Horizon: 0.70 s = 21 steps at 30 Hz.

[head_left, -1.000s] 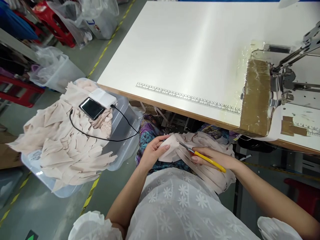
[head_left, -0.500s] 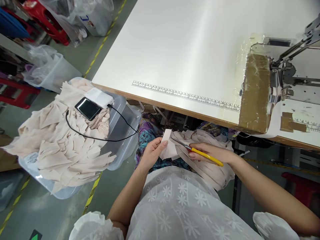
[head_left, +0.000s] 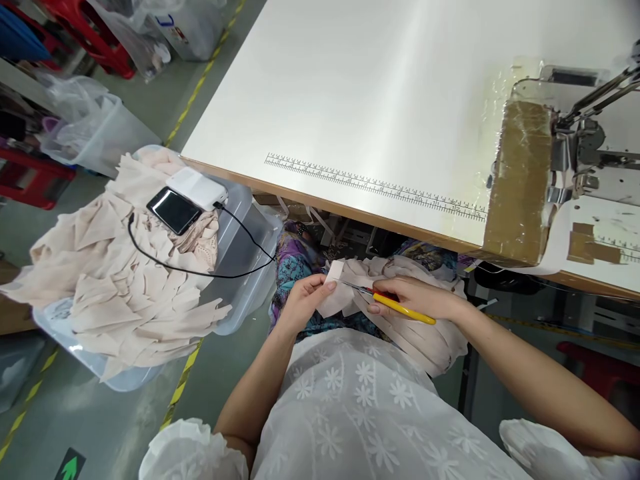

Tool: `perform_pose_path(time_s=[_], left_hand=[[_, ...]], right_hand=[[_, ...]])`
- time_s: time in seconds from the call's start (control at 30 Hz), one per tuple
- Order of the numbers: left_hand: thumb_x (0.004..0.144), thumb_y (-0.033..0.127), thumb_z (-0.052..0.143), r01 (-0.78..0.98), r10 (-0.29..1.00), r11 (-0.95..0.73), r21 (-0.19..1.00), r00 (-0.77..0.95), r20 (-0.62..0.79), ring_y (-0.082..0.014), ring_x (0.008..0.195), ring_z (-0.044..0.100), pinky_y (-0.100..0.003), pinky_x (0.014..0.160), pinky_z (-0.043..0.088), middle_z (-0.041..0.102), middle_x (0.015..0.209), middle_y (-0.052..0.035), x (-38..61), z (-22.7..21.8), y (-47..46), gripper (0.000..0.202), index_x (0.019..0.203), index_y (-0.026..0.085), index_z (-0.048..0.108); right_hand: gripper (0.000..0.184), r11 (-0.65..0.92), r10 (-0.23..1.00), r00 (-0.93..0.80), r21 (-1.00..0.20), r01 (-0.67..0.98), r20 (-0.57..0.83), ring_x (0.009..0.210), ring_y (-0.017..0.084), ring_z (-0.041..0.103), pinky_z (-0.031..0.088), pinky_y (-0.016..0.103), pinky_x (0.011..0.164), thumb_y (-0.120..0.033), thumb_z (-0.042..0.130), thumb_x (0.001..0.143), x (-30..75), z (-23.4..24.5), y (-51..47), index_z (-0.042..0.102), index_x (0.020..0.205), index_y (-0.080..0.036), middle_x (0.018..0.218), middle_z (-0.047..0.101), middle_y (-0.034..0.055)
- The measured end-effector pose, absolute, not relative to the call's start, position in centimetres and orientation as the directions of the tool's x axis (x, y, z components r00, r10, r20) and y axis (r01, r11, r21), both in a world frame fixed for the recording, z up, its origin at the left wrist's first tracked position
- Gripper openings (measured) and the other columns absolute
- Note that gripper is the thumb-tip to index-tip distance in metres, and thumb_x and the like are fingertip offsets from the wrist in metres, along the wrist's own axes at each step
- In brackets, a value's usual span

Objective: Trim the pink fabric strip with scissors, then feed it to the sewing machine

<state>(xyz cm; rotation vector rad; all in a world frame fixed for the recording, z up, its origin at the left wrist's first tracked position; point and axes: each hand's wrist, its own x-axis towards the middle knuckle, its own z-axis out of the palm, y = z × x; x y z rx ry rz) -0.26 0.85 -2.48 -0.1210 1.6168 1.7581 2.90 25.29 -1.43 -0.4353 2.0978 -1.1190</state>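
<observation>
My left hand pinches a small beige fabric piece in my lap, below the table edge. My right hand grips yellow-handled thread snips, whose metal tips touch that fabric piece close to my left fingers. A heap of beige fabric strips lies across my lap under my right hand.
A white sewing table with a printed ruler stretches ahead. The sewing machine stands at the right. To the left, a clear bin holds beige fabric pieces, a phone and a white power bank with a black cable.
My right hand has moved the snips leftward until their tips reach the fabric piece. My left hand has shifted its pinch on the piece, raising one corner.
</observation>
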Motion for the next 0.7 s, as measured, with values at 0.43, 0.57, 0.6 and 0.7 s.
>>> perform_pose_path(time_s=[0.43, 0.57, 0.6, 0.7], left_hand=[[0.075, 0.057, 0.076, -0.543, 0.467, 0.059, 0.838, -0.727, -0.504, -0.0118, 0.061, 0.049, -0.023, 0.059, 0.038, 0.060, 0.069, -0.0023, -0.08, -3.49, 0.05, 0.043, 0.079, 0.014, 0.070], [0.070, 0.058, 0.079, -0.569, 0.454, 0.029, 0.822, -0.725, -0.518, -0.0117, 0.059, 0.049, -0.023, 0.058, 0.038, 0.061, 0.066, -0.0024, -0.05, -3.05, 0.27, 0.045, 0.076, 0.014, 0.070], [0.069, 0.058, 0.079, -0.578, 0.452, 0.025, 0.816, -0.721, -0.525, -0.0121, 0.059, 0.050, -0.023, 0.058, 0.039, 0.061, 0.067, -0.0028, -0.05, -2.94, 0.34, 0.045, 0.076, 0.014, 0.070], [0.068, 0.058, 0.080, -0.590, 0.446, 0.023, 0.807, -0.717, -0.536, -0.0130, 0.060, 0.052, -0.024, 0.058, 0.040, 0.063, 0.067, -0.0034, -0.04, -2.74, 0.52, 0.045, 0.076, 0.014, 0.070]], right_hand=[[0.062, 0.704, -0.484, -0.801, -0.701, -0.118, -0.351, 0.048, 0.014, 0.038, 0.021, 0.029, 0.050, -0.078, 0.035, 0.091, 3.50, -1.68, 24.69, 0.035, 0.064, -0.023, 0.054, 0.041, -0.0016], [0.064, 0.693, -0.473, -0.822, -0.710, -0.125, -0.317, 0.045, 0.013, 0.035, 0.020, 0.029, 0.049, -0.080, 0.034, 0.090, 3.79, -1.79, 24.69, 0.030, 0.062, -0.023, 0.051, 0.036, -0.0028], [0.064, 0.692, -0.473, -0.825, -0.710, -0.130, -0.310, 0.045, 0.013, 0.035, 0.020, 0.029, 0.050, -0.079, 0.034, 0.091, 3.84, -1.79, 24.72, 0.030, 0.061, -0.023, 0.050, 0.035, -0.0029], [0.063, 0.714, -0.461, -0.832, -0.687, -0.139, -0.310, 0.047, 0.014, 0.036, 0.020, 0.030, 0.050, -0.078, 0.034, 0.092, 3.88, -1.70, 24.78, 0.035, 0.062, -0.023, 0.052, 0.039, -0.0013]])
